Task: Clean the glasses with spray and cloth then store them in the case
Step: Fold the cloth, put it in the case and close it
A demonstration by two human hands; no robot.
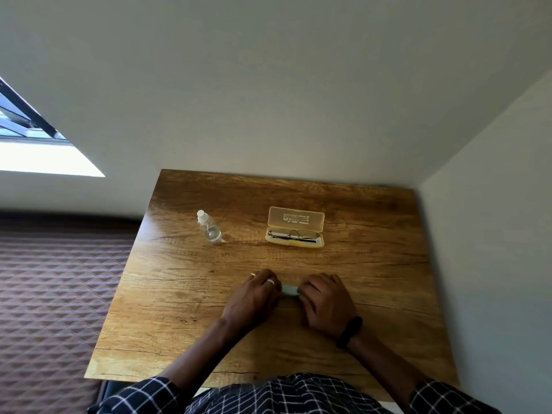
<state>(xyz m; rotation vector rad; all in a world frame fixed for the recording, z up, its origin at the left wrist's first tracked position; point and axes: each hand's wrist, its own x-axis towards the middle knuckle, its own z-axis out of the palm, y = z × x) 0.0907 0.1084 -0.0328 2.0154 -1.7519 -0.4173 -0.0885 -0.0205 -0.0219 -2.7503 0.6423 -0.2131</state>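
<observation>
Left hand [254,297] and right hand [327,303] pinch cloth [289,290]; bottle [209,229], case [295,219] beyond.

Dim, flat daylight on my feed. Only source I see is the window [47,158] upper left, lower pane blown out white. Walls [298,85] go murky grey. Table [185,294] is evenly lit, shadows soft and faint. Small glint on the bottle [209,230]. Heavy wide-angle stretch at edges; bedspread [59,279] at left is smeared. Fine detail soft overall.
</observation>
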